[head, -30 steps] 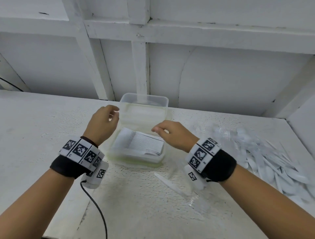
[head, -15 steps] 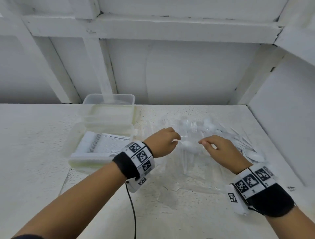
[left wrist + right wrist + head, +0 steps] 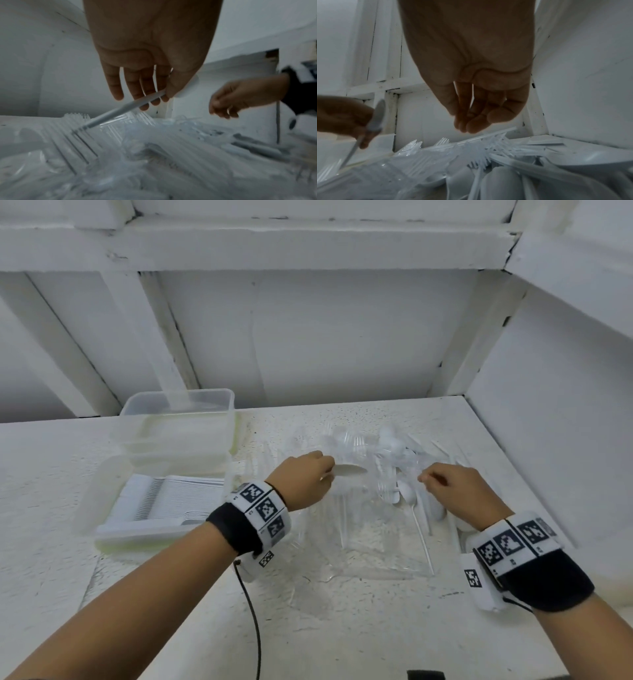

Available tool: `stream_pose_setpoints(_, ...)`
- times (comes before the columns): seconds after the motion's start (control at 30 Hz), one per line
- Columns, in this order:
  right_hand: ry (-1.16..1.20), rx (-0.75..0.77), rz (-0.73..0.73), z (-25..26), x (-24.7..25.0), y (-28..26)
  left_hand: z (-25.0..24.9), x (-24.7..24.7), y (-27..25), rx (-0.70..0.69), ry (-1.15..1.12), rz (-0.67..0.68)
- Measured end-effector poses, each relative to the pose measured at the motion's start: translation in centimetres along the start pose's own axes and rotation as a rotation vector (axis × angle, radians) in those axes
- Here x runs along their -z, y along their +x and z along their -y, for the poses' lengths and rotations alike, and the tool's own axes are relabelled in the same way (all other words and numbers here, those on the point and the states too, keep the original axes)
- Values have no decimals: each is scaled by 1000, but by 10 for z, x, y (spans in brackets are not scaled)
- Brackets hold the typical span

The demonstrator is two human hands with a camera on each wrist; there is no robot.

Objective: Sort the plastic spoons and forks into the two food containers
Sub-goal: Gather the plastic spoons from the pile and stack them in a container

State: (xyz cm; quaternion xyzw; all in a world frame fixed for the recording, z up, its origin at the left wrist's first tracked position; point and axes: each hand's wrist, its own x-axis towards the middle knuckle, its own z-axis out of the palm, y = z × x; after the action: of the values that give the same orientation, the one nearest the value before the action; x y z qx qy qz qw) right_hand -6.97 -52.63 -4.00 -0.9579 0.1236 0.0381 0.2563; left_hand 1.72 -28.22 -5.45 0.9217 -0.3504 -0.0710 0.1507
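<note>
left hand (image 3: 306, 481) pinches an opaque white spoon (image 3: 349, 470).

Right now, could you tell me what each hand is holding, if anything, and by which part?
The left hand pinches a white plastic spoon by its handle, just behind the bowl. The right hand holds nothing; its fingers hang bunched above the cutlery pile.

head view looks down from above; wrist views close, low; all share cutlery pile (image 3: 387, 470).
</note>
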Motion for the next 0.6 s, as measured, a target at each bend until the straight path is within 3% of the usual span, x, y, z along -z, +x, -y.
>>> stream_pose_setpoints(0.13, -278, -59, 218, -2, -12, 10, 6, 13, -8, 74, -306, -159)
stream_pose_setpoints(0.23, -437, -79, 243, 4, -30, 11, 7, 17, -9, 163, -430, -308)
stream_pose_setpoints(0.33, -551, -58, 248, 9, -41, 9, 7, 20, -8, 241, -636, -373)
stream_pose_setpoints(0.43, -448, -96, 290, 9, -41, 9, 5, 22, -7, 268, -704, -353)
stream_pose_setpoints(0.6, -33, -181, 237, 5, -17, -5, 1, 19, -4, 270, -596, -264)
